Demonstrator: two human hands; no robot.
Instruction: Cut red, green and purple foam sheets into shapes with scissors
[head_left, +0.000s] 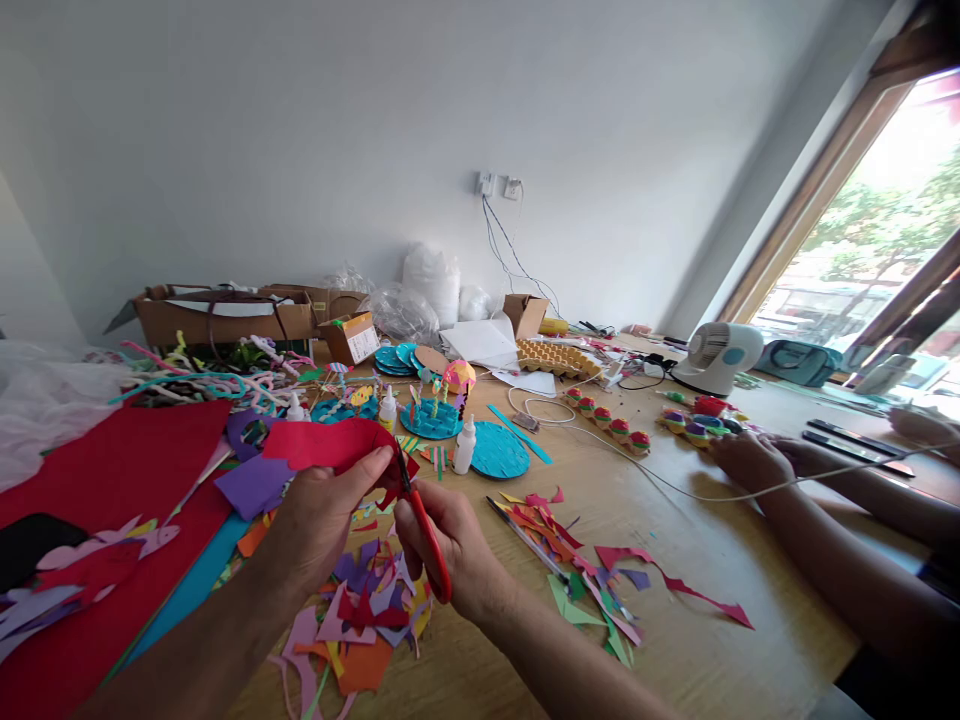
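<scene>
My left hand (330, 520) pinches a strip of red paper (322, 445) that curls up and to the left. In my right hand (457, 540) is a pair of scissors (431, 545) with red handles, fingers through the loops. The dark blades meet the right end of the red paper, close to my left fingertips. Below both hands lies a heap of coloured paper scraps (367, 610) in purple, pink, orange and red. A purple paper piece (255, 485) lies just left of the red strip.
Large red sheets (172, 450) cover the left side, with pipe cleaners (202, 375) behind. Glue bottles (464, 445) stand near blue discs (499, 450). A pen (525, 535) lies among more scraps. At right, another person's hands (750, 460) work by painted egg-carton pieces (686, 428); a white cable (675, 490) crosses the table.
</scene>
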